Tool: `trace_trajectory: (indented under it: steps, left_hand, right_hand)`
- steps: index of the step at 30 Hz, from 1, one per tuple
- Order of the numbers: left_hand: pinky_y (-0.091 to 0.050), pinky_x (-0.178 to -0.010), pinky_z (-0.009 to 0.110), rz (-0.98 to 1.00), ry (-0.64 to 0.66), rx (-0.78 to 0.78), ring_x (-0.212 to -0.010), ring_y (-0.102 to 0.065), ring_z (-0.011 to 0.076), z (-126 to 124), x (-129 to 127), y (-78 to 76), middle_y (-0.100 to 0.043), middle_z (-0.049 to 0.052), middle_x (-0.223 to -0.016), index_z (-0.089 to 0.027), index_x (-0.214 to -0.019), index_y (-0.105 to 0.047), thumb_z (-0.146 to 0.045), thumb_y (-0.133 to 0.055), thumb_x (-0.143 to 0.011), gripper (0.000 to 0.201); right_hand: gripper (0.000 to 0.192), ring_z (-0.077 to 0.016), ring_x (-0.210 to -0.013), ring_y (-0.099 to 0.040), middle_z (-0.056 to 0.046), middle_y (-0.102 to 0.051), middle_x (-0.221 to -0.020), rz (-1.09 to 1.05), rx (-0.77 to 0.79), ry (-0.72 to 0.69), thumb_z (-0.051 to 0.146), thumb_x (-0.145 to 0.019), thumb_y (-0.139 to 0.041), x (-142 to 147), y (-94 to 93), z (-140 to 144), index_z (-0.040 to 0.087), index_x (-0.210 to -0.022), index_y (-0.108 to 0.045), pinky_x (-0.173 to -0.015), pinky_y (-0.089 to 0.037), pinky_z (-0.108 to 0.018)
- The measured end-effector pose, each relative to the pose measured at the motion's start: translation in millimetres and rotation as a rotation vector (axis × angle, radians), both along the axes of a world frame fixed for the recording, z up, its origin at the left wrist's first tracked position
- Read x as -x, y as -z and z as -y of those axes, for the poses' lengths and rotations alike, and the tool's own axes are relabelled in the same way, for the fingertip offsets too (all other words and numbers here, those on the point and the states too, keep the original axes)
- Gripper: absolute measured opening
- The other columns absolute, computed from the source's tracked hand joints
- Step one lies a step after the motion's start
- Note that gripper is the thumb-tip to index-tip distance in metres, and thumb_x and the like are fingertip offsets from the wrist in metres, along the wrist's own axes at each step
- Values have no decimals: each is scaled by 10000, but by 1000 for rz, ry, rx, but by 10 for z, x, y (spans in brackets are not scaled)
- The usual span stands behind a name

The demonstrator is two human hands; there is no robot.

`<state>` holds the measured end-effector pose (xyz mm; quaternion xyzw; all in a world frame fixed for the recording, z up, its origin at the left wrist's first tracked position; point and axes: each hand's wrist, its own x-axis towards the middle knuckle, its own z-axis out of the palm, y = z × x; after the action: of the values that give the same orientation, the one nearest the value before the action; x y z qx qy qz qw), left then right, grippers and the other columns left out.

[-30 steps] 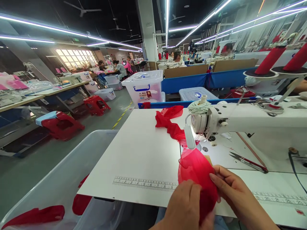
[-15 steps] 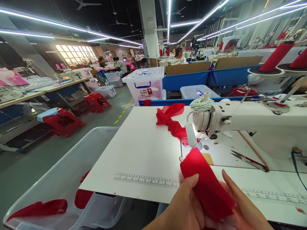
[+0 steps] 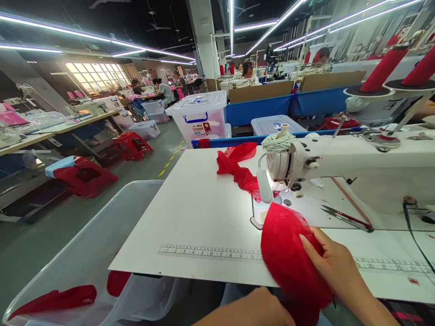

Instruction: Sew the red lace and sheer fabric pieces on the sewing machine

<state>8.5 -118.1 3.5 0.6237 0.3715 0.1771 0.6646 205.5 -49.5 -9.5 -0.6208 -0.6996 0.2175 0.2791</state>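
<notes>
Head view: find red cloth (image 3: 287, 253) at lower right, across the desk's (image 3: 193, 213) near edge. Note right hand (image 3: 335, 262) pinching its edge, presumably for control; left hand (image 3: 267, 307) at lower centre, grip hidden, impossible to judge. Note scissors (image 3: 348, 219) beside machine (image 3: 360, 154), presumably for easy reach.

Above and beyond the left hand (image 3: 261, 309), a dark ceiling (image 3: 136, 25) is strung with tube lights (image 3: 231, 27). A gridded window (image 3: 97, 77) is set far off to the hand's left, a pale pillar (image 3: 204, 50) more directly ahead. The grey floor (image 3: 151, 156) leftward is marked with a yellow line (image 3: 171, 159).
</notes>
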Motion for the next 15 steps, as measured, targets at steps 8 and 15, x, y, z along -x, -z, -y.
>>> trace_trajectory:
  steps: [8,15]
  left_hand:
    - [-489,-544,265,-44,-572,-44,-543,-586,145,-908,-137,-160,-510,-58,-579,-208,-662,-425,-383,-723,-705,348]
    - [-535,-596,290,54,-581,-31,-576,-627,148,-949,-90,82,-584,-21,-619,-211,-653,-393,-307,-511,-846,246]
  right_hand:
    - [267,-198,-540,-684,-12,-739,-717,174,-331,-261,302,-925,-368,186,144,116,266,-913,-632,-449,-422,-264]
    - [406,-193,-572,-646,-22,-692,-695,-172,84,-114,623,-833,-423,138,-121,-13,255,-931,-564,-547,-498,-293]
